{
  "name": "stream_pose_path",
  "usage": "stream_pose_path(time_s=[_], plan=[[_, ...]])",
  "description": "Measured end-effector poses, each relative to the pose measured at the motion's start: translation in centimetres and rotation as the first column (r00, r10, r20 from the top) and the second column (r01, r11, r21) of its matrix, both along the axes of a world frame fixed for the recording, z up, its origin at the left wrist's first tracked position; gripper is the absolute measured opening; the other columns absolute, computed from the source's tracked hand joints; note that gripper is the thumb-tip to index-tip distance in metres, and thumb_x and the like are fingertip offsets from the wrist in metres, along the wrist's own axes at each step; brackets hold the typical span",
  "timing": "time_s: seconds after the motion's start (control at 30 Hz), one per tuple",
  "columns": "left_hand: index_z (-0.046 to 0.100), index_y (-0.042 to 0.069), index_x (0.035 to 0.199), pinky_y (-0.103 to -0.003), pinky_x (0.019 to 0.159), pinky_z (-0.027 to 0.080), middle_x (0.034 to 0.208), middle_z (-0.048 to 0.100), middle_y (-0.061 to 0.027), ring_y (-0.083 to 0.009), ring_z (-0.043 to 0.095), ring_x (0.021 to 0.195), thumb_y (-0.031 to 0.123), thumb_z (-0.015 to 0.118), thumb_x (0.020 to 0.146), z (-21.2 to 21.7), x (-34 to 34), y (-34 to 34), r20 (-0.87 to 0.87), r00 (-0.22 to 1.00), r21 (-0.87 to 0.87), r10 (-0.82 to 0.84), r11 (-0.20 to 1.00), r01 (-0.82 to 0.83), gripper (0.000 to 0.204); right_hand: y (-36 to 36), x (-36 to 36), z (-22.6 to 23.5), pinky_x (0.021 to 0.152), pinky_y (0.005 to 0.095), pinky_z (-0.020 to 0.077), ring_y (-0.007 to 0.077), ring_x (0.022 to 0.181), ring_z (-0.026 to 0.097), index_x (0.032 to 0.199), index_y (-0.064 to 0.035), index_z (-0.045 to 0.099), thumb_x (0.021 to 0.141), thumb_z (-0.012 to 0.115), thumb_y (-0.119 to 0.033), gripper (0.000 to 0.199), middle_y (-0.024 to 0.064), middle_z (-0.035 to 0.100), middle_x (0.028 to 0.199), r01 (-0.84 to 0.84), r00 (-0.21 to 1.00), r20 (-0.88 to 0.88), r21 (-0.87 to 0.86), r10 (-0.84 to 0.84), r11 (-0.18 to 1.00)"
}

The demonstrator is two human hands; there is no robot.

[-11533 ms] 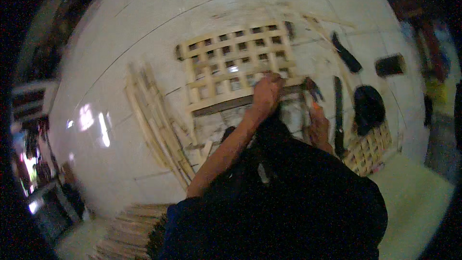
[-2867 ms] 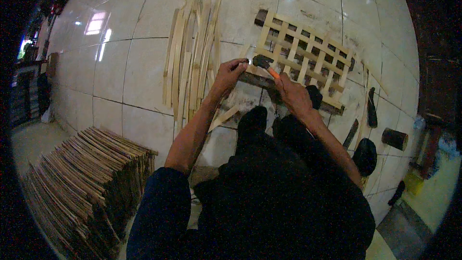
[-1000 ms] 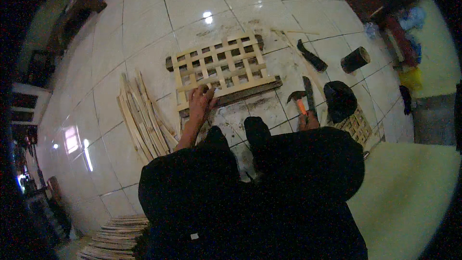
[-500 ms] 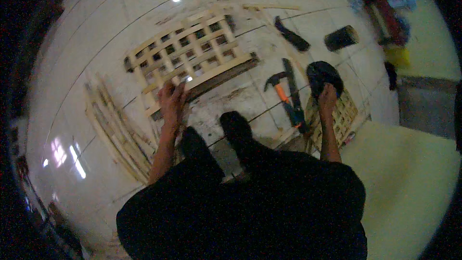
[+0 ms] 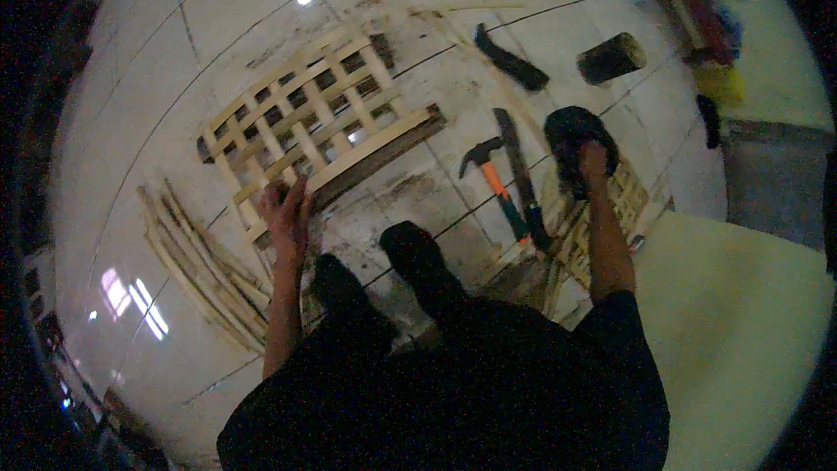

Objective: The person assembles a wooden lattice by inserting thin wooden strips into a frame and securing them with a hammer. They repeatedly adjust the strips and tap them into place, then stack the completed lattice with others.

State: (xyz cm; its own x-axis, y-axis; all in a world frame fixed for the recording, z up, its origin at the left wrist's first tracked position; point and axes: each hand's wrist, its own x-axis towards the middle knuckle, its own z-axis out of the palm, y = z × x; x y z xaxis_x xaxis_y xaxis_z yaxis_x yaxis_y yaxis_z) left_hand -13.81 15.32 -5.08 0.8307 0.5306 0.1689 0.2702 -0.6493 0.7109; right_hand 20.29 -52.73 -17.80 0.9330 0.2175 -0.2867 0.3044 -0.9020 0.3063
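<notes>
A woven lattice panel (image 5: 301, 113) of pale wood or bamboo strips lies on the floor in front of me, with a thicker bar along its near edge. At its near left corner, my left hand (image 5: 288, 220) has bent fingers closed over the strips. To the right, my right hand (image 5: 595, 161) reaches down into a round black container (image 5: 567, 129), hiding its fingers; its contents are too dark to make out. Beneath that container is a second, smaller lattice piece (image 5: 629, 187).
A claw hammer (image 5: 495, 183) with an orange and dark handle lies beside a long dark blade-like tool (image 5: 514, 153). Loose strips (image 5: 196, 262) lie at left. Farther off are a dark curved tool (image 5: 513, 59) and a short log (image 5: 612, 58). A pale yellowish surface (image 5: 732, 331) fills the right.
My right hand has gone from the rim deeper into the black container. The view has shifted a little; my left hand keeps its place at the panel.
</notes>
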Motion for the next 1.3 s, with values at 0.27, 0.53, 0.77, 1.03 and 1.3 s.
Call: stream_pose_path(time_s=[0.27,0.53,0.77,1.03,1.3], plan=[[0.069,0.01,0.105,-0.04,0.078,0.039,0.092,0.053,-0.0112,-0.028,0.052,0.086,0.018,0.075,0.074,2.2,0.9,-0.7,0.027,0.991,0.244,-0.132,0.962,0.121,0.033,0.6,-2.3,7.1,0.081,0.0495,0.0459,0.04,0.093,0.058,0.101,0.0039,0.061,0.091,0.048,-0.038,0.045,0.0239,0.061,0.095,0.043,0.964,0.253,0.151,-0.081,0.988],[0.067,0.01,0.106,-0.04,0.082,0.037,0.094,0.052,-0.01,-0.0268,0.052,0.088,0.021,0.074,0.075,2.6,1.5,-1.2,0.003,0.993,0.169,-0.115,0.979,0.113,0.034,1.2,-2.3,12.0,0.075,0.0499,0.0468,0.0432,0.083,0.058,0.098,0.0056,0.06,0.088,0.054,-0.036,0.043,0.0258,0.06,0.088,-0.144,0.985,0.133,0.28,0.11,0.949],[0.067,0.011,0.106,-0.04,0.082,0.037,0.096,0.052,-0.0097,-0.026,0.052,0.089,0.022,0.073,0.076,2.4,1.1,-1.0,0.022,0.992,0.31,-0.127,0.944,0.114,0.033,5.4,-3.6,13.6,0.08,0.0459,0.047,0.0373,0.092,0.061,0.104,0.0017,0.063,0.094,0.047,-0.038,0.044,0.0215,0.065,0.1,0.075,0.94,0.276,0.403,-0.199,0.912],[0.067,0.01,0.107,-0.04,0.082,0.037,0.093,0.052,-0.0096,-0.0264,0.052,0.089,0.021,0.073,0.076,2.7,1.3,-1.3,0.051,0.99,0.23,-0.128,0.967,0.113,0.033,24.9,-13.8,24.8,0.068,0.0313,0.0497,0.0197,0.075,0.064,0.103,-0.0028,0.064,0.092,0.06,-0.028,0.028,0.0128,0.067,0.087,0.076,0.995,-0.028,0.834,-0.095,0.547],[0.067,0.009,0.108,-0.04,0.083,0.037,0.096,0.054,-0.0104,-0.0272,0.052,0.09,0.02,0.073,0.075,3.1,1.5,-1.3,-0.018,0.991,0.208,-0.131,0.969,0.132,0.035,40.4,-22.2,12.0,0.088,0.0341,0.0499,0.0218,0.091,0.062,0.096,0.0063,0.062,0.089,0.059,-0.008,0.016,0.0163,0.063,0.093,0.244,0.808,-0.379,0.913,0.452,0.327]])
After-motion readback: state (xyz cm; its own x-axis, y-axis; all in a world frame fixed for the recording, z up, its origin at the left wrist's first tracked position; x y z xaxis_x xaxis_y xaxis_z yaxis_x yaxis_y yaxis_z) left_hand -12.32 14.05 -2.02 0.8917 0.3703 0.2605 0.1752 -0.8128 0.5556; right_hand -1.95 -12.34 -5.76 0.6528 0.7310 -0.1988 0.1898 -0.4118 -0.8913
